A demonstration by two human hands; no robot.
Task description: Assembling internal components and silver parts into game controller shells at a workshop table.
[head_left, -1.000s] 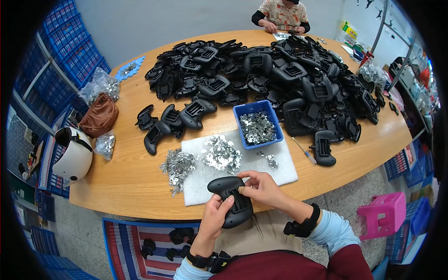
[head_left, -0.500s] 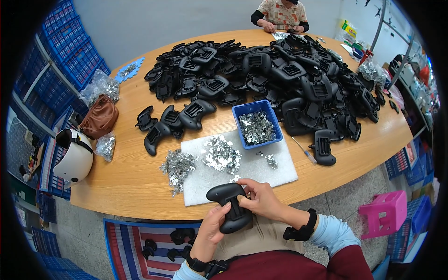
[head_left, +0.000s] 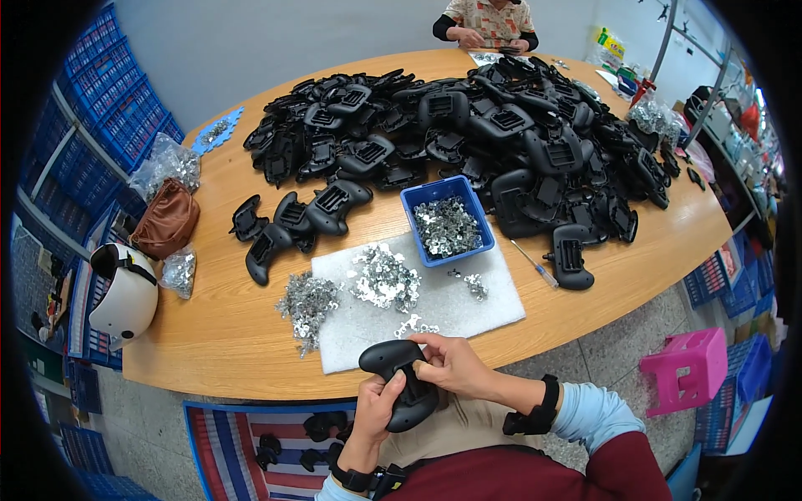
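Note:
A black game controller shell [head_left: 386, 359] is held upright over my lap, just off the table's near edge. My left hand [head_left: 376, 409] is closed round its lower left side, thumb pressed on the middle. From the right, my right hand [head_left: 455, 366] grips it, thumb on the recessed centre and fingers over the top. Whatever lies under the right thumb is hidden. Beyond the hands a white foam sheet [head_left: 351, 334] bears a pile of small shiny metal clips [head_left: 384, 278]. On its far edge stands a blue bin [head_left: 409, 219] filled with similar metal parts.
A large heap of black controller shells [head_left: 510, 121] covers the table's far side. A screwdriver [head_left: 535, 264] lies right of the bin. At left are a white helmet [head_left: 125, 301] and a brown pouch [head_left: 167, 219]. A co-worker [head_left: 489, 25] sits opposite; a pink stool [head_left: 687, 367] stands right.
The controller shell and both hands have shifted slightly left and down, still gripping. The whole scene has drifted a little left in view. The co-worker's hand has moved.

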